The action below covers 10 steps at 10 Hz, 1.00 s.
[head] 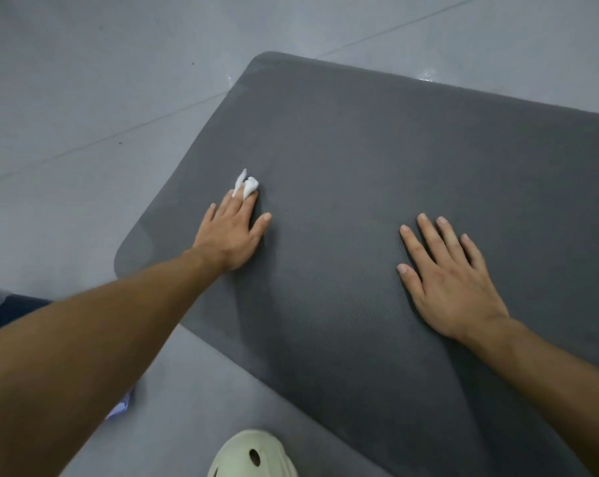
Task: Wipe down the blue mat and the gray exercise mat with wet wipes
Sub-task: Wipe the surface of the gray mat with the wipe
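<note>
A crumpled wet wipe [245,185] is pressed onto the gray exercise mat [360,149] near its left edge by the left hand [234,235], fingers straight. The right hand [449,280] is laid flat mid-mat, fingers spread.

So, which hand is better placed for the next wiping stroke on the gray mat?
Left. The left hand presses the white wipe onto the gray mat under its fingertips. The right hand lies flat on the mat, holding nothing.

Gray floor [84,98] bears the gray exercise mat [360,149] and a pale clog [253,456].
</note>
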Each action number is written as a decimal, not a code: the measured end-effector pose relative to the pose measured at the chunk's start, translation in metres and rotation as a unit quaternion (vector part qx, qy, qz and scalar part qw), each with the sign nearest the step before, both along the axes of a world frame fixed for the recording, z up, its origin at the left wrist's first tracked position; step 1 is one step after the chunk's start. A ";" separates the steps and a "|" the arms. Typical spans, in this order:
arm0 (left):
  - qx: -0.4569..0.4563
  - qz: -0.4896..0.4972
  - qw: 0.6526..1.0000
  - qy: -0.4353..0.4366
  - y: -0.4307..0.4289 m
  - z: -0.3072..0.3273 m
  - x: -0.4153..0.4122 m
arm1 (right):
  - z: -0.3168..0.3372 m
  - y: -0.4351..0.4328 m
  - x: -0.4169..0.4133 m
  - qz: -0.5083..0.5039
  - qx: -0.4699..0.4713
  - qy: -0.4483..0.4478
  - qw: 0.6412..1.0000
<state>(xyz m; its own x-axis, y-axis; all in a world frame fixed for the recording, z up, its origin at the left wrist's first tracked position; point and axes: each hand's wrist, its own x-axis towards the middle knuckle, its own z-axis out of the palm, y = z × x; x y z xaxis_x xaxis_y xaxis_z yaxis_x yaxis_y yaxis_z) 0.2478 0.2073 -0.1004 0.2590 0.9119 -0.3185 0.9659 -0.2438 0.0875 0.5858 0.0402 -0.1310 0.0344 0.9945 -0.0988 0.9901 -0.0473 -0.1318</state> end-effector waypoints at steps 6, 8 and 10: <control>0.039 -0.302 0.952 -0.017 -0.084 -0.012 0.053 | 0.004 0.000 -0.002 -0.006 -0.004 -0.006 1.000; 0.055 -0.147 0.988 -0.001 -0.017 -0.008 0.034 | 0.006 -0.001 -0.002 -0.008 -0.007 -0.002 1.000; 0.019 0.009 0.998 -0.056 0.016 -0.012 0.055 | 0.005 -0.001 -0.003 -0.010 -0.010 -0.004 1.000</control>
